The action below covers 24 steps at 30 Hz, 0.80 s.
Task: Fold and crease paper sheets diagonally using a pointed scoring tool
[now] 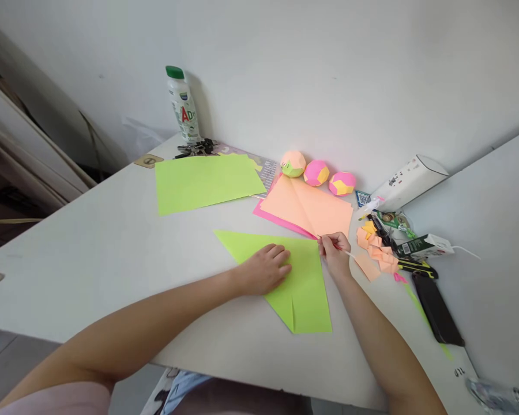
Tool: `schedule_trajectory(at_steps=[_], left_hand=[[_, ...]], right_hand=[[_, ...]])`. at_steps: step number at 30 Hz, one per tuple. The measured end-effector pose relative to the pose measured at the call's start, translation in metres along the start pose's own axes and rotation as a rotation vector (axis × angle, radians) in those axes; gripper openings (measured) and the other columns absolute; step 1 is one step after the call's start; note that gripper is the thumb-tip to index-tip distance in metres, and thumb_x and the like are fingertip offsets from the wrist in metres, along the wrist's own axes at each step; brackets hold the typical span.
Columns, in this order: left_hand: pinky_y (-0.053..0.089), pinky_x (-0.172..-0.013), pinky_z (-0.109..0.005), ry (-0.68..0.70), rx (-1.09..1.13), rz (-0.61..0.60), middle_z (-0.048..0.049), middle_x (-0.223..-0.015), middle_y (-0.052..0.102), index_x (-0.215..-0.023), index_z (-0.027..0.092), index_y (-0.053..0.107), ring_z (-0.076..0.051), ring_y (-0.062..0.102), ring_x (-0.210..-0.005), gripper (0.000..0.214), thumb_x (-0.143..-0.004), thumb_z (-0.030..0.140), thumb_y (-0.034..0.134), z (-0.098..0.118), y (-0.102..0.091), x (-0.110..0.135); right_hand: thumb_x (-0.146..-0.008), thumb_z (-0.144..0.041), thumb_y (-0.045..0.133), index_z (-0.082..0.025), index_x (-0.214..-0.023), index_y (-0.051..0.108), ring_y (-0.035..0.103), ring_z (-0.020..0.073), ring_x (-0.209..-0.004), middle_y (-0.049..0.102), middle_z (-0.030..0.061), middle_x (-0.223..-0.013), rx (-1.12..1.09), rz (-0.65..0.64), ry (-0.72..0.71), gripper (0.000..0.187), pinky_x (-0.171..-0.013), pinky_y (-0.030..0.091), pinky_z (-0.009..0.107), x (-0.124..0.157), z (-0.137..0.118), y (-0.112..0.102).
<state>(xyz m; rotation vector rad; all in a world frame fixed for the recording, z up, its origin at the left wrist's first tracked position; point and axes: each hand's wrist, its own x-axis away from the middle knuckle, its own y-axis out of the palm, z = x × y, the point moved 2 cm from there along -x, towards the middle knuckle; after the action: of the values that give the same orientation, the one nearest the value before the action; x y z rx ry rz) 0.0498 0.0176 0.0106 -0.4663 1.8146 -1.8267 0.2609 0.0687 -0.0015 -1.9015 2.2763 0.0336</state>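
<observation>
A bright green sheet of paper (307,288), folded along a slanting edge, lies on the table in front of me. My left hand (266,270) rests on top of it, palm down, with loosely bent fingers and nothing held. At the paper's upper right corner, my right hand (336,251) pinches a slim pen-like tool (342,249) with red and white on it. Its tip points to that corner; I cannot tell what kind of tool it is. Just behind lie peach paper sheets (315,204) over a pink sheet (281,223).
Another green sheet (203,183) lies back left, partly over a ruler (268,173). Keys (199,148) and a white bottle (184,106) stand behind. Paper balls (315,173) line the wall. To the right are folded peach pieces (378,251), a small box (426,246) and a black case (437,308).
</observation>
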Motion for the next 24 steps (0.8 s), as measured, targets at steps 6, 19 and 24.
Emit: schedule_trajectory(at_steps=[6,19,24], left_hand=[[0.023,-0.107,-0.05,-0.126,0.013,-0.05,-0.0249,-0.14,0.039,-0.123,0.004,0.052,-0.038,0.033,-0.131,0.058,-0.09,0.05,0.043,0.031,0.0,0.007],[-0.008,-0.111,-0.052,-0.236,0.213,-0.313,-0.024,-0.151,-0.005,-0.144,0.0,0.021,-0.036,-0.011,-0.14,0.12,-0.063,0.085,0.042,0.038,0.006,0.005],[-0.011,-0.11,-0.052,-0.232,0.227,-0.345,-0.0232,-0.151,-0.004,-0.144,0.0,0.019,-0.036,-0.013,-0.139,0.12,-0.063,0.084,0.043,0.036,0.006,0.005]], right_hand=[[-0.077,-0.033,0.063,-0.02,-0.069,0.047,0.039,0.0051,-0.037,0.051,-0.0082,-0.047,0.02,-0.089,0.057,0.022,-0.035,0.028,0.018,0.015,-0.007,-0.008],[-0.078,-0.016,0.056,-0.02,-0.069,0.05,0.051,0.0088,-0.049,0.058,-0.0006,-0.064,0.221,-0.594,-0.05,0.012,-0.045,0.039,0.021,0.142,-0.031,-0.021],[-0.077,-0.011,0.053,-0.021,-0.067,0.046,0.05,0.0082,-0.049,0.056,-0.0021,-0.062,0.295,-0.664,-0.166,0.015,-0.046,0.037,0.02,0.149,-0.033,-0.016]])
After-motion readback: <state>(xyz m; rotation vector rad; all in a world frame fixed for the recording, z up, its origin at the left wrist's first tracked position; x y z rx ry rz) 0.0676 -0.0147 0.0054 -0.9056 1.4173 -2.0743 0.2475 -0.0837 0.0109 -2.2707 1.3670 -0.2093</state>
